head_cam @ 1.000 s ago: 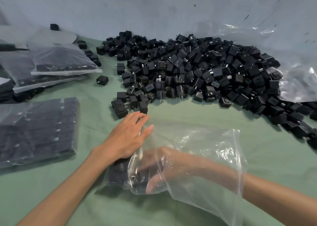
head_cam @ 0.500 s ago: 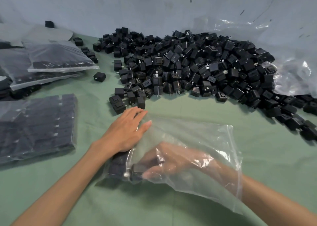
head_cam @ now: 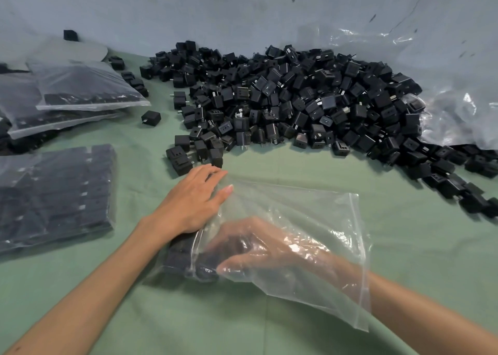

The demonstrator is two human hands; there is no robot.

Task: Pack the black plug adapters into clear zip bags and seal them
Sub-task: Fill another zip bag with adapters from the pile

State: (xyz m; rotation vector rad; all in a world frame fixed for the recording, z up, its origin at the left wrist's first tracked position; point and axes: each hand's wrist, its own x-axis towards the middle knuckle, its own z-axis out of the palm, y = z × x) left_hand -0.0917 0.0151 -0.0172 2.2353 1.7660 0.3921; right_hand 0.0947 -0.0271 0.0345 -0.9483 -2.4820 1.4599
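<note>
Fingers (head_cam: 214,175) of left hand (head_cam: 191,201) lie flat on bag (head_cam: 310,209); right hand (head_cam: 264,249) inside bag grips adapters (head_cam: 180,257) at its left end. Loose pile (head_cam: 296,104) behind bag, filled bags (head_cam: 54,193) to its left.

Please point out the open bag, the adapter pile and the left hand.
open bag (head_cam: 323,212): head view, upper film
adapter pile (head_cam: 296,98): head view, pile's middle
left hand (head_cam: 194,201): head view, back of hand

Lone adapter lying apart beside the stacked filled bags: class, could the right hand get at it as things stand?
Probably not. The right hand is wrist-deep inside the clear zip bag, and the left hand lies between it and the lone adapter.
</note>
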